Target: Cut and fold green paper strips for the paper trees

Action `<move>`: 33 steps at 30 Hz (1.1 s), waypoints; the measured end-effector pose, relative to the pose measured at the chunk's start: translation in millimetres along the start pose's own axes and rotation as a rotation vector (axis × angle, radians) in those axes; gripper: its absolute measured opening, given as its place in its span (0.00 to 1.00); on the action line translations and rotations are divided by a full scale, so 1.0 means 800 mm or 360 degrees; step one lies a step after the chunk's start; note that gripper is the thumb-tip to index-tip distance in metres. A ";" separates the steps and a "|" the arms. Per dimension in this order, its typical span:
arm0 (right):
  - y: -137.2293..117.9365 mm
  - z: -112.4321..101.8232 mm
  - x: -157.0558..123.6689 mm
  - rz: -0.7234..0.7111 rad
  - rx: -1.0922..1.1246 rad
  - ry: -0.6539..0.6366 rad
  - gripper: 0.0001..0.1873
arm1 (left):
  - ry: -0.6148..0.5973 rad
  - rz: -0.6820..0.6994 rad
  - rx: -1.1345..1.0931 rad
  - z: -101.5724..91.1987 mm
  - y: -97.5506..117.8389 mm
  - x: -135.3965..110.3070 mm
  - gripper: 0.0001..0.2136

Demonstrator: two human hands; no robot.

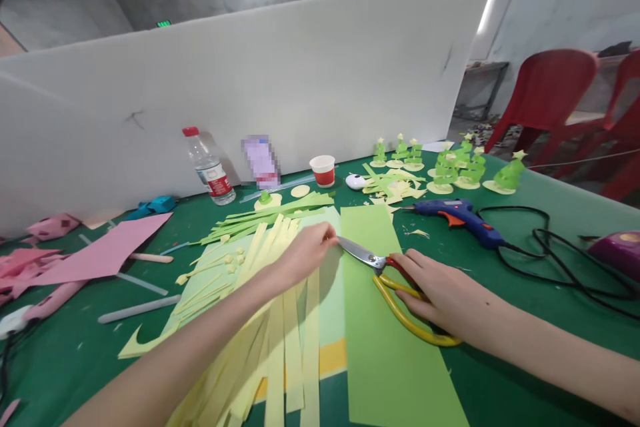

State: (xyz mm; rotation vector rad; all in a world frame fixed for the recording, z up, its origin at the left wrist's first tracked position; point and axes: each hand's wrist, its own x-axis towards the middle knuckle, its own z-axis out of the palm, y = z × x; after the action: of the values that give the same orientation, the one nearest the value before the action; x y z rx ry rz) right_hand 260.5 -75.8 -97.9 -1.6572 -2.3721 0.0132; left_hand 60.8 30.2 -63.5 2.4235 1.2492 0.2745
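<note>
My right hand (430, 287) grips a pair of scissors (367, 257) with red and yellow handles. The blades look closed and point left, over a light green paper sheet (390, 353). Right at the blade tips, my left hand (310, 250) has its fingertips pinched together; whatever they hold is too small or hidden to make out. Beneath my left forearm lie many pale yellow paper strips (293, 347), partly covered by it. Small yellow paper pieces (231, 259) rest on a pale green sheet (203, 273) to the left.
Several green paper trees (470, 167) stand at the back right, near a blue glue gun (463, 217) and its black cable. A red paper cup (323, 172), water bottle (213, 170) and blurred phone (261, 160) line the white panel (310, 80). Pink paper (110, 250) lies left.
</note>
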 end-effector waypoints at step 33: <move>0.000 0.008 0.003 -0.0064 -0.0086 0.0112 0.12 | -0.0164 0.0070 -0.0093 -0.006 0.008 0.181 0.13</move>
State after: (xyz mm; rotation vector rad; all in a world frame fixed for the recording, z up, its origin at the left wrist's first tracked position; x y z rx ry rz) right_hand 258.6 -72.8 -103.4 -1.6060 -2.3725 -0.1153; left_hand 148.1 145.6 -57.8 2.3858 1.1289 0.1936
